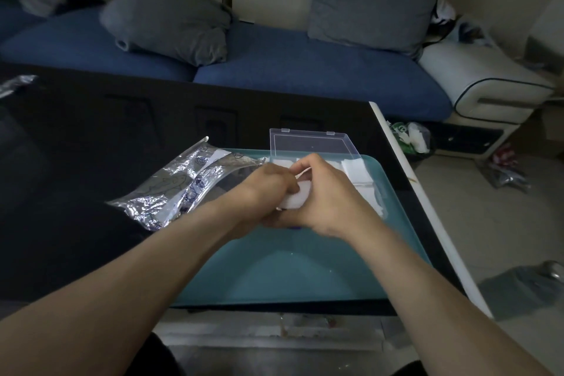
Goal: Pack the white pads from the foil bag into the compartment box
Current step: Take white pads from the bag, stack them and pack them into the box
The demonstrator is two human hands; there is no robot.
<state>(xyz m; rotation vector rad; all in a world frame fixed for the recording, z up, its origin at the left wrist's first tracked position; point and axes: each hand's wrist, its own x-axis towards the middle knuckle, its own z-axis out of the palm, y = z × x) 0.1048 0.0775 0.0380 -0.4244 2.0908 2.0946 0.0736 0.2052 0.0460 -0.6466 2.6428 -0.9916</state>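
While I watch through the head camera, I take the teal tray (305,268) on the table (76,137) as my landmark. Left of it, partly over its rim, lies the foil bag (183,183), crinkled and slack. Above the tray's middle, my left hand (268,183) and right hand (329,192) meet, both curled in a grip around a stack of white pads (297,198). At the tray's far right sits the compartment box (363,180), lid up, pads already inside. They look light, soft and easily fanned, so I judge pinching the stack's edges best.
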